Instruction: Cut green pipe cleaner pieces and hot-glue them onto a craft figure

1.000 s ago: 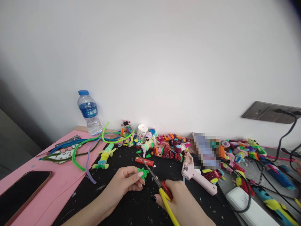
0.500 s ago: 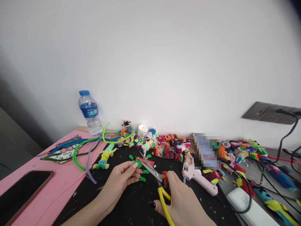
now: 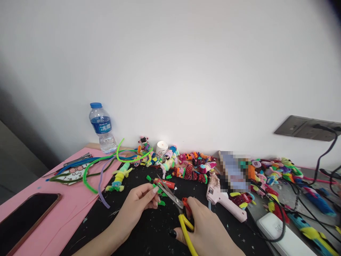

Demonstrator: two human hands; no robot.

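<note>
Near the middle of the black mat, my left hand (image 3: 135, 204) pinches a small green fuzzy pipe cleaner piece (image 3: 154, 185) between thumb and fingertips. My right hand (image 3: 204, 222) is wrapped round a pair of scissors (image 3: 174, 200) with yellow handles. Their blades are parted and point up-left, with the tips beside my left fingertips. An orange thing (image 3: 185, 202) shows by my right forefinger; its kind is unclear. Short green clippings (image 3: 161, 203) lie under the blades and around my left fingers. Behind the blades rests a red lighter-like stick (image 3: 168, 184) with small print.
A pink glue gun (image 3: 226, 203) with a black cord lies right of my right hand. Several pipe cleaner figures (image 3: 190, 174) line the back. Left are long pipe cleaners (image 3: 99, 181), a water bottle (image 3: 102, 129) and a phone (image 3: 25, 225). A white power bank (image 3: 282, 234) sits right.
My left fingers have shifted slightly, and the scissor blades have moved a little. More of the red stick shows behind them. Green bits under the blades look rearranged.
</note>
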